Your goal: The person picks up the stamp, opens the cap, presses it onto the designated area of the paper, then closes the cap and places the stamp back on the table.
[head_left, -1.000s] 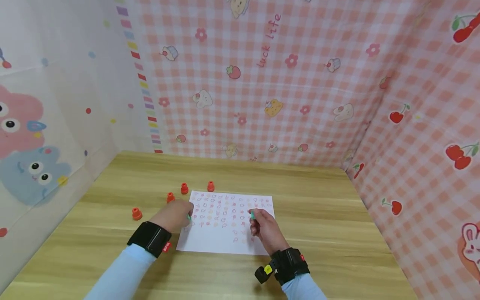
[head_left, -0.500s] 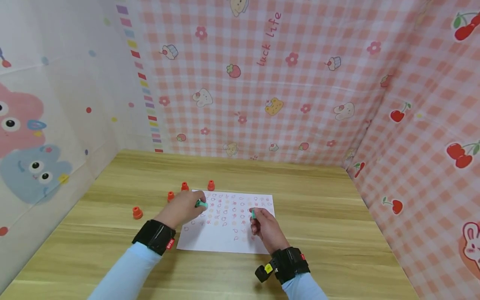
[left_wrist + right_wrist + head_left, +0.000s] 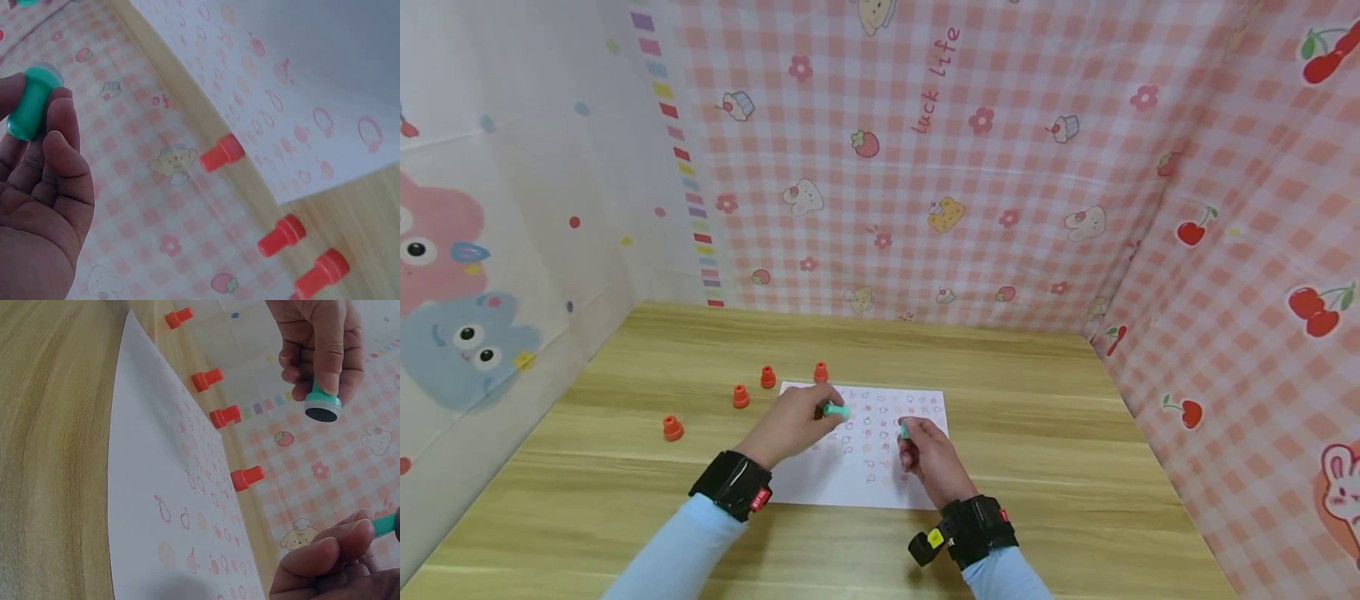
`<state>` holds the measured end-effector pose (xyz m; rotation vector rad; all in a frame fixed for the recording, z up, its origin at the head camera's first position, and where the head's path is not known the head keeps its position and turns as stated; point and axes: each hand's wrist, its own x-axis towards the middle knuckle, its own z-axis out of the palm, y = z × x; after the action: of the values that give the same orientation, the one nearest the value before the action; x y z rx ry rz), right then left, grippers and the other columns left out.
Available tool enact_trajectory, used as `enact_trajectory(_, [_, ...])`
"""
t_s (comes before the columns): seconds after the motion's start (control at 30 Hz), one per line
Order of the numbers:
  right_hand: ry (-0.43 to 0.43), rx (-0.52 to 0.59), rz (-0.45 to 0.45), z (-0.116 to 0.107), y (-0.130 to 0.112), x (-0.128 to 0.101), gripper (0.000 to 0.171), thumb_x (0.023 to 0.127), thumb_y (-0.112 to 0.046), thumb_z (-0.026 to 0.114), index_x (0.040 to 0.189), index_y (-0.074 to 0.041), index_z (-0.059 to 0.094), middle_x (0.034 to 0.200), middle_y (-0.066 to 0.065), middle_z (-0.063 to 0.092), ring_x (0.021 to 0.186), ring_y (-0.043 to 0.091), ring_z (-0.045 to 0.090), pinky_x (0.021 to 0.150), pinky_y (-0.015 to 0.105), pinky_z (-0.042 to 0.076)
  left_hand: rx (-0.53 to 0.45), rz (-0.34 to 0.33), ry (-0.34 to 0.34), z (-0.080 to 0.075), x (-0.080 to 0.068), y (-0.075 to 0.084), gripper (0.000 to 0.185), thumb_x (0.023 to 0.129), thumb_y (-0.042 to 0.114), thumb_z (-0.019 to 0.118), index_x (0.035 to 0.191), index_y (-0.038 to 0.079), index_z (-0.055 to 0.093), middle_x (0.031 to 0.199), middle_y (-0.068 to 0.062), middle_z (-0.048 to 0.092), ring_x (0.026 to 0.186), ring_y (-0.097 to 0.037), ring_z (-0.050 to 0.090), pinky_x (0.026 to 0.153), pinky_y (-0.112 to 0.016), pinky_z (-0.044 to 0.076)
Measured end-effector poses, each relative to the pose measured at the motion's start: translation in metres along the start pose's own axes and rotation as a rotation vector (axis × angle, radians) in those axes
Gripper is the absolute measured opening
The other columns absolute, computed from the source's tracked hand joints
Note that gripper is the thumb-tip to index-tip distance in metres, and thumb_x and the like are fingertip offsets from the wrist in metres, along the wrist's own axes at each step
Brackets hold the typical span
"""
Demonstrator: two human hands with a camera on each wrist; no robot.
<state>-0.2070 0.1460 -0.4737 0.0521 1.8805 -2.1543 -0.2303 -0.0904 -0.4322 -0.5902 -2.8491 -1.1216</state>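
A white sheet of paper (image 3: 880, 467) covered with small red stamped marks lies on the wooden table (image 3: 1037, 433). My left hand (image 3: 797, 421) hovers over the sheet's left part and pinches a small green stamp (image 3: 835, 410), seen close in the left wrist view as the green stamp (image 3: 32, 103) and from the right wrist as the green stamp (image 3: 322, 403), its dark face down. My right hand (image 3: 928, 454) is over the sheet's right part and grips a second green piece (image 3: 905, 430), which shows as a green piece (image 3: 386, 524) between the fingers.
Several orange-red stamps stand on the table left of and behind the sheet: one stamp (image 3: 673, 428), another (image 3: 741, 397), a third (image 3: 821, 372). Patterned cloth walls (image 3: 925, 167) close in the table at the back and both sides.
My left hand has moved right and slightly away from the sheet's left edge, carrying the green stamp toward the right hand. The right hand has stayed put.
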Motion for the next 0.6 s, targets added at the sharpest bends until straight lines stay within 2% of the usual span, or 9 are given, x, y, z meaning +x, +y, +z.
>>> enact_trajectory(0.13, [-0.009,-0.001,0.004,0.0,0.0,0.0,0.04,0.108,-0.03,0.04,0.13,0.003,0.043,0.091,0.003,0.048,0.073,0.016,0.044,0.067,0.029,0.041,-0.051,0.022,0.005,0.006,0.001,0.004,0.011,0.091,0.016,0.073,0.099,0.012,0.067,0.077,0.006,0.061,0.068,-0.012,0.053,0.062,-0.028,0.047])
enact_trajectory(0.33, [-0.034,-0.002,0.012,0.0,0.0,0.0,0.041,0.107,-0.031,0.043,0.132,0.002,0.042,0.093,0.004,0.05,0.073,0.015,0.046,0.066,0.027,0.041,-0.061,0.085,0.007,0.017,0.004,0.008,0.01,0.09,0.014,0.074,0.096,0.013,0.066,0.077,0.009,0.06,0.07,-0.01,0.053,0.062,-0.026,0.045])
enact_trajectory(0.6, [-0.063,-0.016,0.028,0.002,-0.001,0.0,0.038,0.106,-0.033,0.046,0.129,-0.003,0.046,0.095,0.004,0.053,0.074,0.016,0.047,0.066,0.026,0.04,-0.105,0.101,-0.001,0.026,0.004,0.019,0.012,0.09,0.01,0.073,0.099,0.013,0.066,0.08,0.008,0.061,0.072,-0.011,0.054,0.062,-0.026,0.045])
